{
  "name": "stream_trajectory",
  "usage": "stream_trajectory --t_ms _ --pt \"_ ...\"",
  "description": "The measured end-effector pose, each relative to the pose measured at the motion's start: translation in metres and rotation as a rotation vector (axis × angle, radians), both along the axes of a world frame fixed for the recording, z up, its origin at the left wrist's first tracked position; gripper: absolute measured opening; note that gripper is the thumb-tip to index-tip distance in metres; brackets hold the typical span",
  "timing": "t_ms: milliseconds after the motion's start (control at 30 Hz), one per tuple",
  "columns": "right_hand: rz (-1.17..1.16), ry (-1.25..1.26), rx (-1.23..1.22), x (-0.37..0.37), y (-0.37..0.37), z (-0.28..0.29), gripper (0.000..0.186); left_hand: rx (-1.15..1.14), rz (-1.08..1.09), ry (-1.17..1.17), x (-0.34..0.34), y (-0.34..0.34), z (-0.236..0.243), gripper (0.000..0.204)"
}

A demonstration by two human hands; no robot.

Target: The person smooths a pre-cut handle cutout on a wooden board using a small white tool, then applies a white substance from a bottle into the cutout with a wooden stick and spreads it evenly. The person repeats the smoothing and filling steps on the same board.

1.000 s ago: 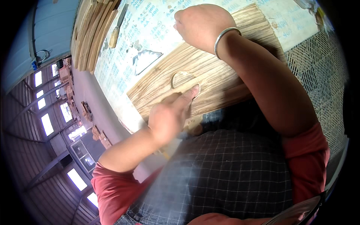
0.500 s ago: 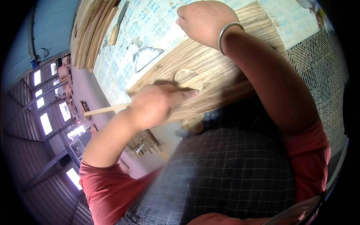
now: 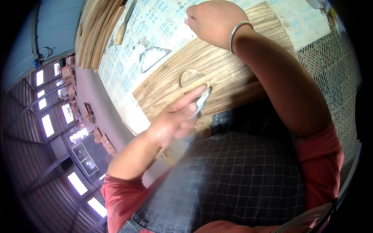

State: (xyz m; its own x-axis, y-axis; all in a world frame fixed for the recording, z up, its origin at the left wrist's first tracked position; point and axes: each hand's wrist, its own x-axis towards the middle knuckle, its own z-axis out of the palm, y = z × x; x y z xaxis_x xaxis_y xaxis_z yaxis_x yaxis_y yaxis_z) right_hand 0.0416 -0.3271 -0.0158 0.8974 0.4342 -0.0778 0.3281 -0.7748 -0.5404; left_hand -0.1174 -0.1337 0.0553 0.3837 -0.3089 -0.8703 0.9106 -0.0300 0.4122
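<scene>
A striped wooden board [image 3: 155, 96] lies near the table's front edge, with a round cutout or recess [image 3: 190, 79]. My left hand [image 3: 176, 116], blurred, has fingers closed on a thin pale strip [image 3: 200, 101]; a fingertip touches the rim of the round opening. My right hand [image 3: 213, 23] is a closed fist near the board's upper edge, wearing a metal bangle at the wrist; whatever it holds, if anything, is hidden. A metal triangular piece [image 3: 154, 58] lies on the printed sheet just beyond the board.
Long curved wooden strips [image 3: 93, 35] are stacked at the table's [image 3: 116, 77] left end. A tool with wooden handle [image 3: 120, 33] lies beside them. Perforated matting [image 3: 330, 89] shows at right. A workshop floor with wood piles [image 3: 101, 141] is at left.
My left hand moved left, then swung back and turned, so the pale strip now shows. A long stick that stuck out leftward half a second ago has swung out of that position.
</scene>
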Motion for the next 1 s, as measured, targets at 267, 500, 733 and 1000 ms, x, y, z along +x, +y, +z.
stream_trajectory --t_ms 267,500,733,1000 --pt "-0.011 -0.064 0.049 0.000 0.001 -0.002 0.029 -0.162 0.038 0.038 -0.009 0.008 -0.007 0.061" --pt "-0.007 -0.037 0.075 -0.002 -0.004 0.001 0.031 0.252 -0.544 -0.645 0.000 0.026 -0.006 0.052" --pt "0.423 -0.667 0.496 -0.025 -0.003 -0.019 0.021 -0.140 0.283 -0.567 -0.002 0.011 -0.001 0.032" --pt "-0.001 1.145 1.439 -0.110 0.013 0.011 0.039 -0.153 0.264 -0.496 -0.008 0.001 -0.025 0.048"
